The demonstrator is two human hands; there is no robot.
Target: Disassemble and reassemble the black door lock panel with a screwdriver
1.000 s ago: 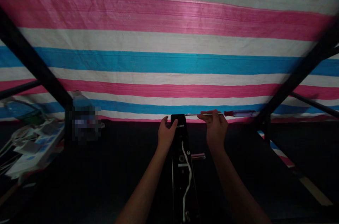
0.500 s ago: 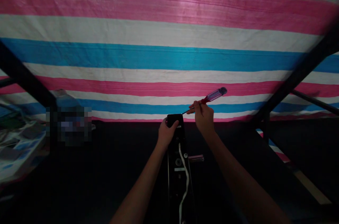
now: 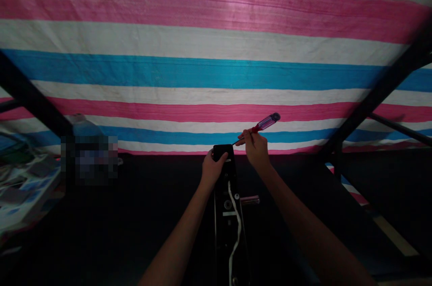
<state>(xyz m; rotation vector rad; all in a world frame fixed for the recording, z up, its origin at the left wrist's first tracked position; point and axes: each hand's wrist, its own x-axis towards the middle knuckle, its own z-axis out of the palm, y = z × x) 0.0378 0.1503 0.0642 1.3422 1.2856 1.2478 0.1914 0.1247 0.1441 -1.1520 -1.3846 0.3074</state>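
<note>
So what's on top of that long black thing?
On the long black thing: a white cord, a pale strip, part of the left hand. What they cover is hidden.

Place: improvised workshop.
Striped sheet (image 3: 202,72): wall beyond far edge of desk (image 3: 141,191).
Dark bars (image 3: 381,90): frame near both far corners.
Screwdriver (image 3: 266,122): hand-held, mid far edge.

Dim light; soft glare brightens the striped sheet (image 3: 202,61) towards twelve o'clock, deep shadow fills six, pixelation obscures nine.
</note>
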